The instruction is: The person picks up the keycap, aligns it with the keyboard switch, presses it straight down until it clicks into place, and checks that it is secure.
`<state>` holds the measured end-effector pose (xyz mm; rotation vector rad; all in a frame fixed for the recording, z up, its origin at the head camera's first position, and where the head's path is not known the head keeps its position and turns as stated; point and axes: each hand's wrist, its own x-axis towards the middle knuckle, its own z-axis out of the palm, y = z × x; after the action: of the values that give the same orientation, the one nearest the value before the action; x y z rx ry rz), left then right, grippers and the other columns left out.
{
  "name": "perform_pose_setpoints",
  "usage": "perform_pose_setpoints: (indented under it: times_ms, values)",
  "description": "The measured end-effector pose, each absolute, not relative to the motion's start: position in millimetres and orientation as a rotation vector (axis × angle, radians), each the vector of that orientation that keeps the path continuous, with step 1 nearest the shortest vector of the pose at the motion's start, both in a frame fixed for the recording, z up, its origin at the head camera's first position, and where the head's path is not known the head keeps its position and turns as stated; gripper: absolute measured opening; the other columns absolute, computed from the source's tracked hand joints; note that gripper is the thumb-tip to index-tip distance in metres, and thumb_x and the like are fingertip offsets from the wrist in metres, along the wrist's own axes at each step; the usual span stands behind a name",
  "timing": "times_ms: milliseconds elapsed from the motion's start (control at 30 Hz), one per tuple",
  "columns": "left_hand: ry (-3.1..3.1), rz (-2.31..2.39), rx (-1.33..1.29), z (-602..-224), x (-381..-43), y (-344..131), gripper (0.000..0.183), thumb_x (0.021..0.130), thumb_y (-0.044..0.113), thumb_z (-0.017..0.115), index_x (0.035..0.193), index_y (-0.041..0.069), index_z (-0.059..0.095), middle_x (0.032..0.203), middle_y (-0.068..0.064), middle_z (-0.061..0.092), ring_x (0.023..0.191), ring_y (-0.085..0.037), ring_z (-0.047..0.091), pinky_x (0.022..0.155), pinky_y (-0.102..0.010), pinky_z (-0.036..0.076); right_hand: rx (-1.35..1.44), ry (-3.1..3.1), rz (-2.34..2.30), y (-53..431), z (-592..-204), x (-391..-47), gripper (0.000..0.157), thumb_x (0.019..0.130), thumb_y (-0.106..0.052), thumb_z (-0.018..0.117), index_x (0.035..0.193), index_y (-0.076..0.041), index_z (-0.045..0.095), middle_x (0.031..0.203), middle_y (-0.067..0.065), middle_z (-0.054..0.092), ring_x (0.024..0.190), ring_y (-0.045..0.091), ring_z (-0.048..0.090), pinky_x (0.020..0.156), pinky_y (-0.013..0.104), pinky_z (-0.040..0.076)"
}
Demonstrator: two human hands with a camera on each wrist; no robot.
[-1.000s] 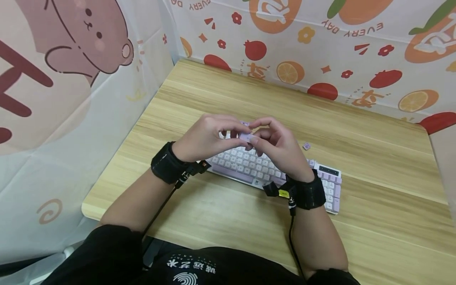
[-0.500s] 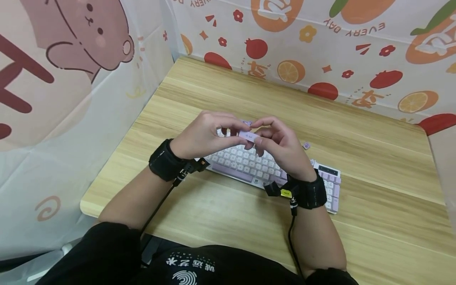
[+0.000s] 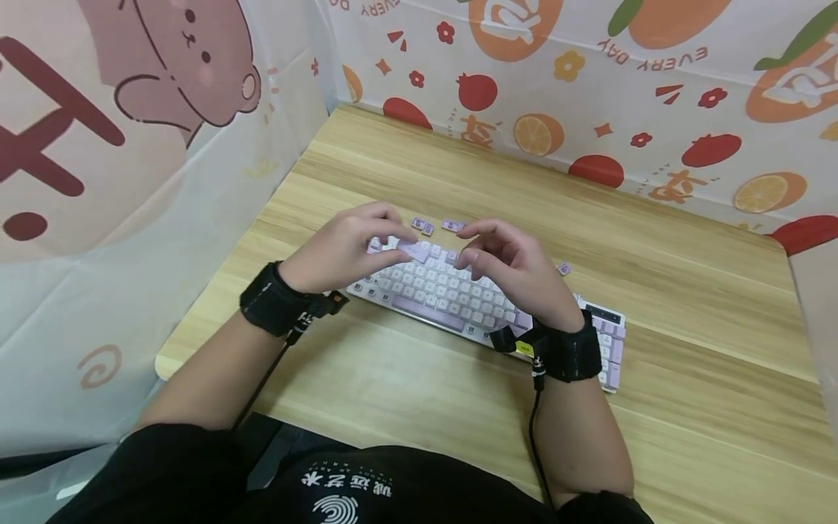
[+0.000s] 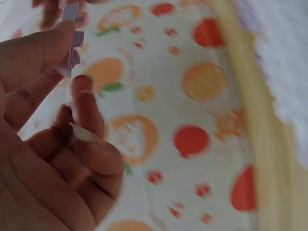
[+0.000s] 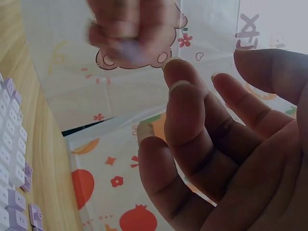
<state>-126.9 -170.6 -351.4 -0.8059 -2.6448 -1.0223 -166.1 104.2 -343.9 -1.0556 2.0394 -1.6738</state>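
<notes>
My left hand (image 3: 347, 249) pinches a long lilac keycap (image 3: 414, 251) between thumb and fingers, over the upper left of a white and lilac keyboard (image 3: 428, 300). From the left wrist view, the keycap (image 4: 73, 41) is seen side-on, its underside showing short stems. My right hand (image 3: 513, 273) hovers above the keyboard's middle, fingers loosely bent and holding nothing. Its thumb and fingertips stand apart in the right wrist view, where the left hand (image 5: 127, 21) is blurred behind them.
Small loose purple keycaps lie behind the keyboard: a pair (image 3: 422, 226), more near the right fingertips (image 3: 452, 225), and one farther right (image 3: 564, 269). The wooden table (image 3: 366, 378) meets printed cloth (image 3: 497, 73) at the back and left. A cable hangs from each wrist strap.
Both hands were on the long keycap together. The right hand has let go, and the left hand has carried the keycap to the left. The right hand has barely moved.
</notes>
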Motion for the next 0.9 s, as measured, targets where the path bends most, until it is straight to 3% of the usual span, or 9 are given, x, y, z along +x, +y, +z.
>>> perform_pose_setpoints:
  times_ms: [300,667,900]
  values:
    - [-3.014,-0.999,-0.467,-398,-126,-219,0.018,0.086,0.018,0.077,0.104,0.016,0.077,0.100,0.001,0.073,0.076,-0.013,0.056,0.066,-0.030,0.047,-1.061,2.116,-1.621,107,-344,-166,0.022,0.099,-0.013,0.058,0.120,-0.006,0.062,0.098,0.010,0.069,0.082,0.024,0.063,0.073,0.032,0.056]
    - [-3.051,-1.037,-0.468,-425,-131,-227,0.018,0.083,0.015,0.080,0.100,0.012,0.077,0.094,-0.003,0.071,0.078,-0.016,0.057,0.069,-0.032,0.048,-1.062,2.152,-1.576,105,-345,-166,0.020,0.098,-0.015,0.061,0.117,-0.010,0.064,0.099,0.008,0.070,0.081,0.022,0.063,0.071,0.031,0.055]
    - [-3.077,-1.067,-0.445,-427,-132,-227,0.017,0.083,0.014,0.080,0.100,0.013,0.077,0.090,-0.002,0.070,0.077,-0.016,0.056,0.069,-0.032,0.047,-1.064,2.172,-1.522,103,-345,-168,0.022,0.098,-0.019,0.062,0.118,-0.012,0.065,0.099,0.002,0.069,0.081,0.029,0.063,0.069,0.032,0.053]
